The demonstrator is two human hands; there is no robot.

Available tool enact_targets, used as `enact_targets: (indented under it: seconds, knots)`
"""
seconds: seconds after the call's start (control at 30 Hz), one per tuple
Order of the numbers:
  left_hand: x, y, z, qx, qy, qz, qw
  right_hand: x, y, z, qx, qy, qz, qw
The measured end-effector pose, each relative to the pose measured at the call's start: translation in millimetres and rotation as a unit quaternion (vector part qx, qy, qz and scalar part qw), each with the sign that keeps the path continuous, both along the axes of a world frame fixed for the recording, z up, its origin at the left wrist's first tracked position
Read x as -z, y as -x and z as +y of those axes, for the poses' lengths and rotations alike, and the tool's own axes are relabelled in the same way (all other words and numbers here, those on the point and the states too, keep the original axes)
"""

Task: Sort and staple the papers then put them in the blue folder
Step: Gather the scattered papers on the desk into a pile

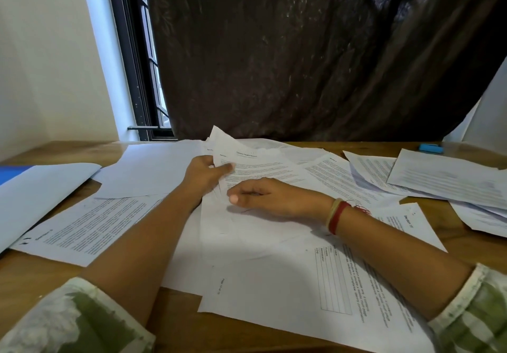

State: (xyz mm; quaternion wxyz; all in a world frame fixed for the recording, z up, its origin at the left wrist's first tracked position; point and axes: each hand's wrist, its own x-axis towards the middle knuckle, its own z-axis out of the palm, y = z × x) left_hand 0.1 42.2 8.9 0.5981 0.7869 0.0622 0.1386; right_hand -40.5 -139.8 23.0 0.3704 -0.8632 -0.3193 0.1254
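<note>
Wooden table [175,319] carries loose, unsorted papers [274,270] from its near edge outward. At the middle, the left hand [204,173] pinches a few lifted sheets [247,160], probably to read their headings. The right hand [258,196] lies curled on them, its grip unclear. The blue folder [12,174] peeks out at the left edge, half buried under a sheet. A small blue object [430,148] sits near the far right corner.

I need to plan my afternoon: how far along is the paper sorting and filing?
Done: nothing visibly stapled or filed. In hand: the left hand grips a few printed sheets, right hand on them. Left: loose papers cover the table; the blue folder lies mostly covered at the left.
</note>
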Motion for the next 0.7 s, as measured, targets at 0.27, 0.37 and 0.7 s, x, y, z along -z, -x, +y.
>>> enact_targets:
  seconds: [0.27,0.37,0.7]
  knots:
    - [-5,1,-1,-0.036,0.012,0.046,0.998,-31,-55,-82,0.374,0.247,-0.277,0.850]
    - [-6,0,-1,-0.062,0.026,0.043,0.997,-30,-55,-121,0.451,0.380,-0.191,0.785]
    - [-5,0,-1,-0.067,0.016,0.035,0.997,-23,-64,-131,0.436,0.398,-0.228,0.775]
